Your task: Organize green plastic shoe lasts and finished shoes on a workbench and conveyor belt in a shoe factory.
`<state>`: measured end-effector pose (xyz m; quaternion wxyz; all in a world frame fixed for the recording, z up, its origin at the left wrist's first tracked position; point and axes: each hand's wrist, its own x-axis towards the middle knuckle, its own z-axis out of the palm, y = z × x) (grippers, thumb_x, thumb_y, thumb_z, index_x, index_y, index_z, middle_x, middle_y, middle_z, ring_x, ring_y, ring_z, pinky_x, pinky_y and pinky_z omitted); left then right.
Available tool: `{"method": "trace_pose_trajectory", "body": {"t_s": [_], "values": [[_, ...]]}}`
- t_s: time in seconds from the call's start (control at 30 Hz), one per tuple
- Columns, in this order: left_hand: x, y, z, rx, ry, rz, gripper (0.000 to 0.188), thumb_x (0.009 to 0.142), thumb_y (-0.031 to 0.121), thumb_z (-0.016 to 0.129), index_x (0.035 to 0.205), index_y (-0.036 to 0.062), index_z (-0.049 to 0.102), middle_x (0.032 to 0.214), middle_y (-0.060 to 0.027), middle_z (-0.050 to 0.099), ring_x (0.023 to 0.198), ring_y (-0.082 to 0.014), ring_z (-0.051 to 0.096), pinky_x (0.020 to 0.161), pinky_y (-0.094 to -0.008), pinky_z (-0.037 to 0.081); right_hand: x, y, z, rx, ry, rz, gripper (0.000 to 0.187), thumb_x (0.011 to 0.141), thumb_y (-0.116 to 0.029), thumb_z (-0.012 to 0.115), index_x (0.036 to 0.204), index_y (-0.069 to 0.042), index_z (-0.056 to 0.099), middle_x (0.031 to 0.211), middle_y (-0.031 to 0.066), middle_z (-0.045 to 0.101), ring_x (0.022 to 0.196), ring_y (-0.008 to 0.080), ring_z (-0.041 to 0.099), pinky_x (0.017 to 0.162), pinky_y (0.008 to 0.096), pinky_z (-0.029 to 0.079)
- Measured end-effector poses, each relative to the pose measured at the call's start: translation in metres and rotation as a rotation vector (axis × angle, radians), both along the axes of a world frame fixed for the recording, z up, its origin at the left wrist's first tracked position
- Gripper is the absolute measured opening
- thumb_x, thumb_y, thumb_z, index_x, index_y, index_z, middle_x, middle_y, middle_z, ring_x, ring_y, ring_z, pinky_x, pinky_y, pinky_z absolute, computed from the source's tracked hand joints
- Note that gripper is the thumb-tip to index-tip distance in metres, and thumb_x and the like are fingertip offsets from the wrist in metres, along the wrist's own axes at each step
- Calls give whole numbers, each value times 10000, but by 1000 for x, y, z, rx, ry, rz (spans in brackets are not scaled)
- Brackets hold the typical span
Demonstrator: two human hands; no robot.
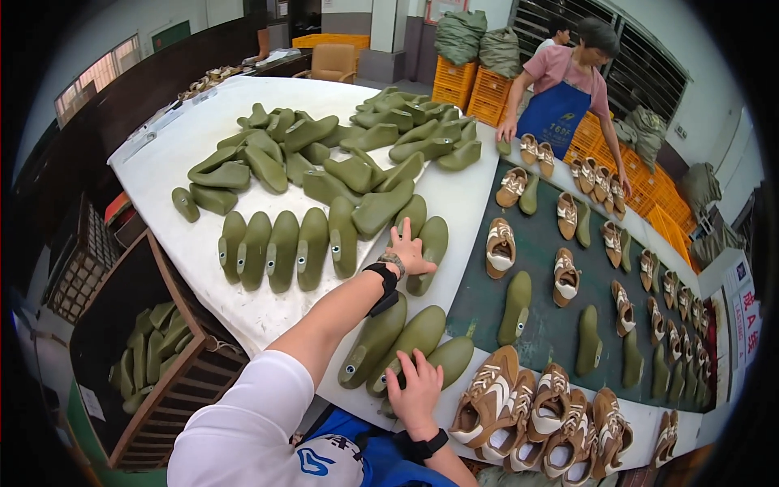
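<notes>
My left hand (pixel 411 252) reaches across the white table with its fingers spread, resting on a green shoe last (pixel 433 237) and touching another green last (pixel 414 213) beside it. Close to the table's front edge, my right hand (pixel 415 393) lies with fingers apart over a group of green lasts; its fingertips touch the middle last (pixel 415 345). To its left is one more last (pixel 375 341), and to its right another last (pixel 451 361) is partly covered. A row of upright lasts (pixel 282 252) stands left of my left hand.
Behind the row lies a loose heap of lasts (pixel 268 154). On the right, a dark green conveyor belt (pixel 479 304) carries brown sneakers (pixel 565 276) and lasts. More sneakers (pixel 491 398) line its near edge. A wooden crate (pixel 174 381) holds lasts. Across the belt stands a co-worker in a blue apron (pixel 552 122).
</notes>
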<state>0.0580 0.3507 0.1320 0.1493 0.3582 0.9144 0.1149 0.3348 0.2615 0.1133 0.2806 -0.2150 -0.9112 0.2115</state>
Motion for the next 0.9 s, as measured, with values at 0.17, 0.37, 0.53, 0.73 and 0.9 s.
{"method": "trace_pose_trajectory", "body": {"t_s": [0.17, 0.37, 0.53, 0.73, 0.9], "values": [[-14, 23, -19, 375, 156, -6, 507, 636, 425, 674, 901, -7, 673, 1445, -132, 229, 1117, -397, 422, 920, -447, 438, 3, 7, 0, 2, -7, -15, 382, 772, -324, 654, 1123, -178, 610, 1152, 107, 552, 997, 267, 528, 953, 516, 334], [-29, 37, -25, 297, 148, 32, 631, 647, 510, 653, 1011, -5, 645, 1421, -315, 153, 1222, -443, 355, 1032, -404, 333, 5, 8, -1, -13, 1, -17, 381, 771, -330, 652, 1121, -185, 613, 1142, 99, 550, 979, 260, 530, 952, 511, 340], [-14, 54, -37, 353, 231, -8, 523, 705, 436, 647, 913, -43, 672, 1362, -336, 260, 1078, -442, 506, 970, -404, 404, 5, 7, -1, -17, 13, -9, 381, 766, -332, 655, 1116, -189, 615, 1134, 97, 551, 968, 258, 530, 952, 508, 339], [33, 68, -37, 437, 260, 3, 453, 731, 381, 665, 847, -57, 665, 1297, -361, 323, 992, -448, 541, 933, -421, 426, 3, 10, -2, -5, 17, -22, 382, 760, -325, 662, 1114, -189, 614, 1136, 100, 550, 969, 258, 528, 954, 506, 336], [37, 63, -29, 332, 85, 57, 658, 729, 474, 656, 1128, -35, 535, 1407, -270, 191, 1228, -486, 281, 965, -487, 386, 0, 8, -4, -14, 13, 10, 378, 759, -315, 665, 1110, -184, 615, 1138, 105, 553, 975, 260, 528, 959, 510, 327]]}}
